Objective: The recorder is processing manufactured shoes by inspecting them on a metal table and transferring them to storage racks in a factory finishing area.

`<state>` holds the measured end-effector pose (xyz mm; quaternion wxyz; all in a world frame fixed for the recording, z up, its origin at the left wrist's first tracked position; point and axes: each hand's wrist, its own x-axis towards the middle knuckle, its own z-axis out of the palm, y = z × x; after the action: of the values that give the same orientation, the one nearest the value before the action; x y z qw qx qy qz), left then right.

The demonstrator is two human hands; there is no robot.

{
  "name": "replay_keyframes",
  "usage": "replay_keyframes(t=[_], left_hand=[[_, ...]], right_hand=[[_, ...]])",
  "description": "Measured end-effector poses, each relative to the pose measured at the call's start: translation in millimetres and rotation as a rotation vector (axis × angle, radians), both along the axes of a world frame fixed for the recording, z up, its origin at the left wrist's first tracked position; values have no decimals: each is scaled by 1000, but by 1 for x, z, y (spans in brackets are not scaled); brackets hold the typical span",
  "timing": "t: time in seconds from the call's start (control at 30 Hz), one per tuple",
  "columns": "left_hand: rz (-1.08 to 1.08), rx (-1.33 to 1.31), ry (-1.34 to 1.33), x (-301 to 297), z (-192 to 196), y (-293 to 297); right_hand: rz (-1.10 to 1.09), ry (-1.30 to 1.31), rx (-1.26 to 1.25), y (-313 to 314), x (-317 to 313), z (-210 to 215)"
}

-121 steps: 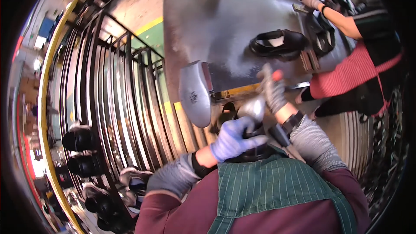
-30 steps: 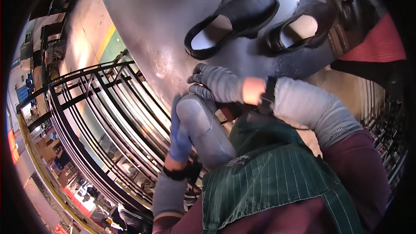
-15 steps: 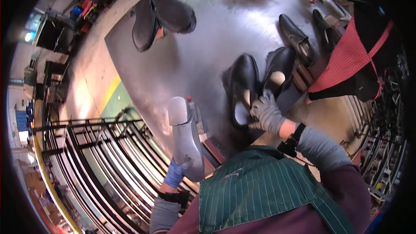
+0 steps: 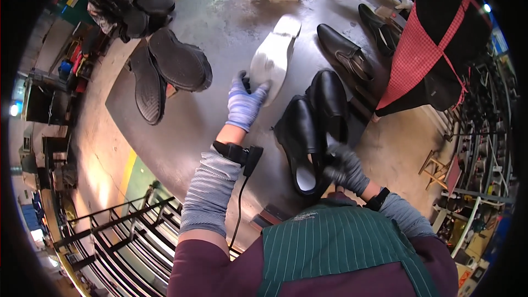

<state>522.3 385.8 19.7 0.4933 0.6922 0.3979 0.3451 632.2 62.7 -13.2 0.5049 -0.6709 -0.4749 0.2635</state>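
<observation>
My left hand, in a pale striped glove, reaches over the grey table. It grips the toe end of a pale shoe sole, its thumb on the upturned face and the other fingers curled by the edge. The heel end points away from me. My right hand, in a grey glove, is blurred beside the heels of two black leather shoes; its fingers are too smeared to read. Of these, the left shoe shows a light insole. The right shoe leans against it, toe pointing away.
Two dark-soled shoes rest soles-up on the table at left. More black shoes stand at right. A person in a red checked apron works there; another person is at far left. A metal rack stands near left.
My left hand has carried the pale sole from the near edge outward over the table. My right hand remains by the black shoes. The view has shifted, bringing the far-left person into sight.
</observation>
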Motion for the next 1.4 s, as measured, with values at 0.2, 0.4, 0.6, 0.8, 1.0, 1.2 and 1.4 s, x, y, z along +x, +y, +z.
replay_keyframes(t=[0.2,0.4,0.6,0.8,1.0,1.2,1.4], left_hand=[[-729,-103,282,-43,2,-170],[-499,-48,904,-15,-26,-257],[-40,-180,727,-59,-25,-297],[965,-234,662,-204,5,-498],[1494,-424,1244,-398,-45,-630],[1597,-829,1063,-489,-33,-655],[1698,-272,1270,-454,3,-479]], right_hand=[[-110,-45,-648,-16,87,-50],[471,-152,-378,-54,48,-45],[856,-548,-292,-44,98,-20],[878,-124,-812,0,57,28],[1101,-174,-271,48,20,11],[1034,-158,-262,77,7,11],[762,-175,-418,94,10,0]])
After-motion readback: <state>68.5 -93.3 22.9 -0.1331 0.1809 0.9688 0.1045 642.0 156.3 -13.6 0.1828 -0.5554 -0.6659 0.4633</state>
